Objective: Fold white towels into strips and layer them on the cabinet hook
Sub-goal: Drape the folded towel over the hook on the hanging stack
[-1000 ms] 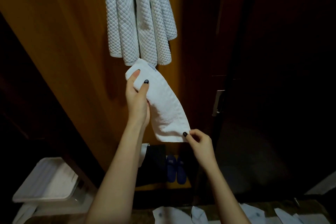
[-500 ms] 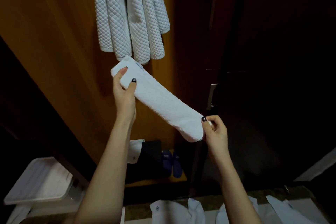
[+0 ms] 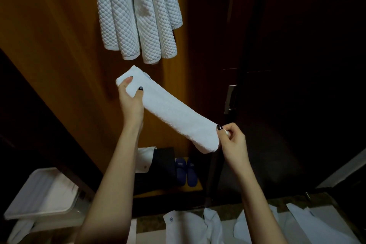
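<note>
Your left hand point(image 3: 131, 103) grips the upper end of the folded white towel point(image 3: 174, 114), fingers curled round its edge. Your right hand point(image 3: 232, 141) pinches the lower end between thumb and fingertips. The towel forms a narrow strip held on a slant in the air, in front of the wooden cabinet panel point(image 3: 59, 49) and just below the quilted towels point(image 3: 136, 16) hanging above. Blue slippers point(image 3: 186, 170) stand low in the cabinet.
</note>
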A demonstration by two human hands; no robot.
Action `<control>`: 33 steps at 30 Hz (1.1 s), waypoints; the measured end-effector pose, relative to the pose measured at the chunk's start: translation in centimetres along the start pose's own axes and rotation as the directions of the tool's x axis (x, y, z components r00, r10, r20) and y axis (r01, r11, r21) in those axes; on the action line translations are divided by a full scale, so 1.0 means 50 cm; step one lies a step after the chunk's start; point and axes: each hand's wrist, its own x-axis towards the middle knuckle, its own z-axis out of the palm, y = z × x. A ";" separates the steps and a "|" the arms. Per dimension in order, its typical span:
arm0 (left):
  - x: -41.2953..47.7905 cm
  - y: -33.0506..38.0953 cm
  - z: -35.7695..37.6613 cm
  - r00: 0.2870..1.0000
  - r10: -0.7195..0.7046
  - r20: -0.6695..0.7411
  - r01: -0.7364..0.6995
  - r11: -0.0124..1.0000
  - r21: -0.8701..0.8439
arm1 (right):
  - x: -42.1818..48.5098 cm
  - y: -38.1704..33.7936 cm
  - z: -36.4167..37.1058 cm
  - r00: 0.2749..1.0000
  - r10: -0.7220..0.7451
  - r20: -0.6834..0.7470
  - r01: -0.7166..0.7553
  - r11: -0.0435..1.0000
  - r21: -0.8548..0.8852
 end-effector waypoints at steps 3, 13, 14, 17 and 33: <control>0.009 0.004 0.002 0.998 -0.010 0.063 0.010 1.000 0.005 | -0.001 -0.003 -0.003 0.987 0.135 0.090 -0.143 0.986 0.091; -0.003 0.037 0.022 0.997 0.054 0.048 -0.049 0.994 -0.095 | -0.014 0.034 0.015 0.804 0.483 0.346 -0.590 0.721 0.364; -0.009 0.036 0.024 0.999 0.044 0.030 -0.041 0.993 -0.110 | -0.014 0.038 0.021 0.803 0.481 0.352 -0.594 0.693 0.408; -0.021 0.033 0.026 1.000 0.009 0.001 -0.009 0.990 -0.142 | -0.013 0.049 0.030 0.819 0.456 0.348 -0.573 0.623 0.533; -0.071 0.023 -0.006 0.985 -0.142 -0.100 0.083 0.892 -0.445 | -0.022 0.017 0.028 0.934 0.296 0.202 -0.349 0.880 0.322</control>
